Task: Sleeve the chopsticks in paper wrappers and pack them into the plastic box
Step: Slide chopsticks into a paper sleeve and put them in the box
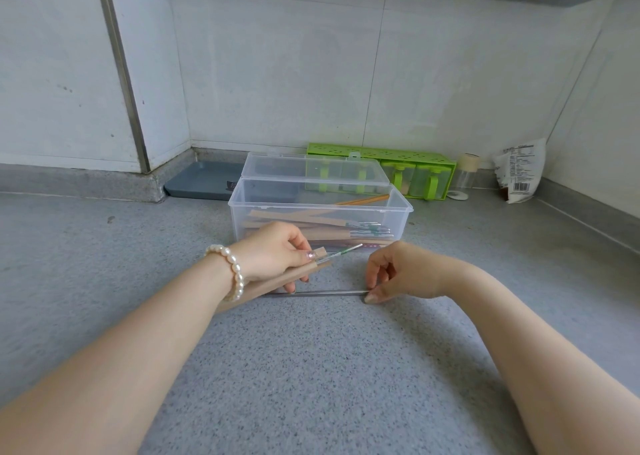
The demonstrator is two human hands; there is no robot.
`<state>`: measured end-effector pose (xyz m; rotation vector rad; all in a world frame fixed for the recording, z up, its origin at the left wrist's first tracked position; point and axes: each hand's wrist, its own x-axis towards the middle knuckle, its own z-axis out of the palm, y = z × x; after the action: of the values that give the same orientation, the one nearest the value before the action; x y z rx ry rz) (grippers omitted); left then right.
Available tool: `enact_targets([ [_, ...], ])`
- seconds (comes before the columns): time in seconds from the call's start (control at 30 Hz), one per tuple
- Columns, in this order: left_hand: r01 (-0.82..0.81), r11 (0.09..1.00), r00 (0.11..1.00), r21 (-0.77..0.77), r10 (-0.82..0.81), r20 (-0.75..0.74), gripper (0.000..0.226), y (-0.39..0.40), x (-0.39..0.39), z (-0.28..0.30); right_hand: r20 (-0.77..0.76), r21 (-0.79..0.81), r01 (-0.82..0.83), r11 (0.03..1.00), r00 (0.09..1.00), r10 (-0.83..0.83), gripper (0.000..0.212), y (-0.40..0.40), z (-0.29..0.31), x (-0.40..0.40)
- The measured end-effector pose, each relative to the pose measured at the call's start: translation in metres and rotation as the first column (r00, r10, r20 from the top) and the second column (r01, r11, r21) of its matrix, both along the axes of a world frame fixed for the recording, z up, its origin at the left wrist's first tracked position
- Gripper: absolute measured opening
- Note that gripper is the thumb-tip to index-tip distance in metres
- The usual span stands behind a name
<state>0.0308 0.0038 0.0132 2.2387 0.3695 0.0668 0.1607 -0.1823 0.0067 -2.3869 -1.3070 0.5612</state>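
My left hand (pixel 273 254) grips a brown paper wrapper (pixel 266 283) with a metal chopstick (pixel 343 251) sticking out of its open end toward the right. A second metal chopstick (pixel 322 293) lies flat on the grey counter, and my right hand (pixel 391 271) pinches its right end. Just behind both hands stands the clear plastic box (pixel 320 207) with its lid (pixel 313 170) tipped back. Inside it lie several wrapped chopsticks (pixel 311 228) and a bare wooden pair (pixel 363 200).
A green spice rack (pixel 381 170) with clear jars stands against the back wall. A small jar (pixel 465 174), its lid and a white food bag (pixel 519 170) sit at the right. A blue-grey tray (pixel 201 181) lies in the left corner.
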Motion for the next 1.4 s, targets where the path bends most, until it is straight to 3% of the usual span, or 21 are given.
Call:
enact_targets([
  [0.13,0.022,0.991,1.0,-0.133,-0.023,-0.007,0.007,0.004,-0.002,0.002,0.003,0.001,0.007,1.0,1.0,-0.007,0.014,0.003,-0.002,0.001],
  [0.27,0.048,0.988,0.999,-0.147,-0.049,-0.005,0.011,0.004,-0.005,0.007,0.014,0.054,0.042,0.998,0.999,-0.043,0.012,-0.001,0.005,0.002],
  [0.37,0.056,0.986,0.998,-0.158,-0.057,0.003,0.013,0.003,-0.008,0.012,-0.056,0.222,0.157,0.962,0.987,-0.148,0.01,-0.012,0.016,0.008],
  [0.43,0.055,0.987,0.998,-0.152,-0.056,-0.004,0.016,0.002,-0.009,0.013,-0.206,0.407,0.258,0.876,0.96,-0.187,0.009,-0.02,0.021,0.013],
  [0.53,0.05,0.99,0.999,-0.129,-0.052,-0.016,0.018,0.0,-0.009,0.012,-0.454,0.599,0.359,0.716,0.889,-0.066,0.016,-0.027,0.024,0.017],
  [0.7,0.031,0.991,1.0,-0.131,-0.03,0.008,0.017,0.003,-0.009,0.012,-0.614,0.599,0.327,0.731,0.774,0.157,0.044,-0.03,0.023,0.025],
  [0.87,0.022,0.991,0.999,-0.129,-0.018,0.034,0.025,0.006,-0.009,0.011,-0.68,0.634,0.423,0.648,0.703,0.206,0.047,-0.036,0.023,0.03],
  [1.1,0.022,0.992,0.998,-0.124,-0.015,0.063,0.029,0.008,-0.009,0.011,-0.728,0.558,0.58,0.594,0.685,0.014,0.052,-0.036,0.023,0.03],
  [1.23,0.061,0.995,0.997,-0.078,-0.058,0.042,0.028,0.007,-0.009,0.012,-0.649,0.572,0.644,0.509,0.734,-0.199,0.033,-0.035,0.022,0.032],
  [1.4,0.079,0.995,0.997,-0.055,-0.079,0.008,0.024,0.01,-0.009,0.01,-0.58,0.636,0.68,0.364,0.733,-0.356,0.052,-0.034,0.019,0.037],
])
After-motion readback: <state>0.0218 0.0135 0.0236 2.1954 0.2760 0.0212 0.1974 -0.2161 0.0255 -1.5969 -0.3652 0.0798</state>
